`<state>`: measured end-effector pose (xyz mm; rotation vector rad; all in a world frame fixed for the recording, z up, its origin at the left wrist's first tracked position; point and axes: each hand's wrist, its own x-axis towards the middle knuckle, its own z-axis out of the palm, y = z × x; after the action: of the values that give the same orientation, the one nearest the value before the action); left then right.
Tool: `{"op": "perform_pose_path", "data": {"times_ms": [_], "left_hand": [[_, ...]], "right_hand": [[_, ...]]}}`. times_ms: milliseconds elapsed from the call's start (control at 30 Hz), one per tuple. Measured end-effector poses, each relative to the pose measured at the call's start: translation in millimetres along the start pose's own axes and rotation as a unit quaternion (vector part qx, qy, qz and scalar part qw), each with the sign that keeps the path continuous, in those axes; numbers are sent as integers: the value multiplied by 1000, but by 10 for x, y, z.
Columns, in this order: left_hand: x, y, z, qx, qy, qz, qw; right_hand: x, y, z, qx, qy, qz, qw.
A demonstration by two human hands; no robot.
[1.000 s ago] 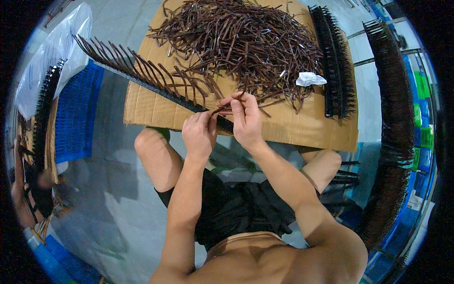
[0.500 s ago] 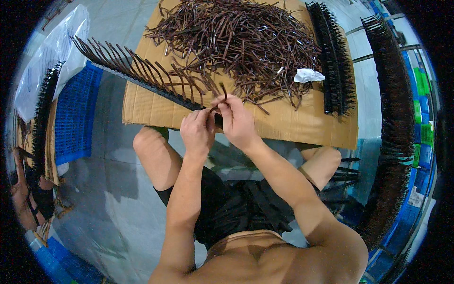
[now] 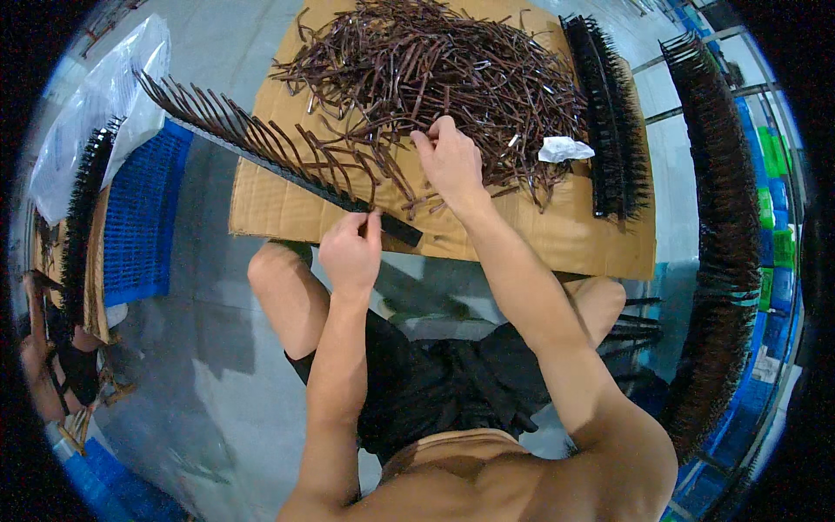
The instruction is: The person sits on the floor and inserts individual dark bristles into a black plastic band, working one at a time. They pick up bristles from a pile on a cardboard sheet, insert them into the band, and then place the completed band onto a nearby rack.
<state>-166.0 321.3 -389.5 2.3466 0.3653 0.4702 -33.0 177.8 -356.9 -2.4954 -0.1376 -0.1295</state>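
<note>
A long black strip [image 3: 322, 185] slants from the upper left toward me, with a row of curved brown strands [image 3: 261, 130] standing along it. My left hand [image 3: 350, 252] is closed in a pinch on the strip near its near end, beside the last strand. The strip's bare end [image 3: 403, 230] sticks out past my fingers. My right hand [image 3: 454, 167] is over the near edge of a heap of loose brown strands [image 3: 435, 70], fingers curled and thumb close to the forefinger. What those fingertips hold, if anything, I cannot make out.
The heap lies on a cardboard-topped surface [image 3: 557, 235]. A crumpled white paper [image 3: 565, 150] and black bristly strips [image 3: 609, 122] lie at its right. Farther right hangs a long row of dark strands [image 3: 726, 217]. A blue crate [image 3: 143, 217] and clear plastic [image 3: 96, 122] stand left.
My right hand has left the strip and moved up and away to the heap. My left hand stays at the strip, slightly lower, and the strip's near end now shows.
</note>
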Motion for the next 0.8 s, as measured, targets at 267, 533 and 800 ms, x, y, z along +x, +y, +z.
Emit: {"op": "perform_pose_path", "data": {"times_ms": [267,533,800], "left_hand": [[-23,120,3,-43,-2,90,995],[-19,119,9,-25,2,122,992],[-13,77,68,-14,-16,135,991]], "right_hand": [[-156,193,-51,247,-60,249,935],[-626,-228,-250,430,-192,251,846],[-876,-313,-47,319,-92,93,939]]}}
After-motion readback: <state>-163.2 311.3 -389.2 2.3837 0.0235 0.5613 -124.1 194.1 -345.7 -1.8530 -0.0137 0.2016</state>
